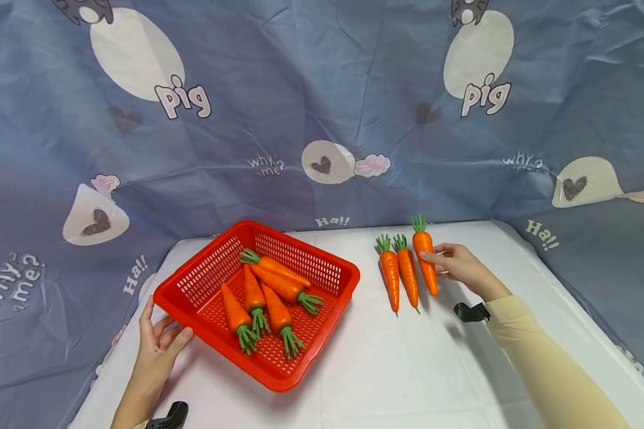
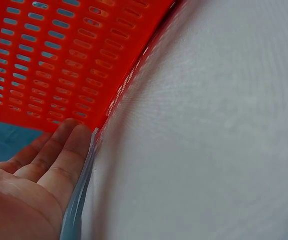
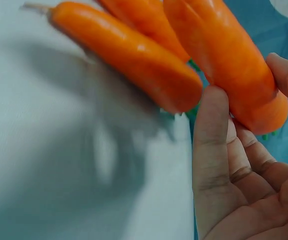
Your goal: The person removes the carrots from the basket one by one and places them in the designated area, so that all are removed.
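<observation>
In the head view, my left hand holds the near-left corner of a red plastic basket, thumb by the rim. The left wrist view shows its fingers against the slotted outer wall. Several orange carrots with green tops lie inside the basket. On the right, my right hand pinches a carrot between thumb and fingers, green top pointing away. Two more carrots lie side by side just left of it, a left one and a middle one.
A white cloth covers the table. Behind it hangs a blue-grey printed curtain, which also runs along both sides. Dark wrist straps sit on both forearms.
</observation>
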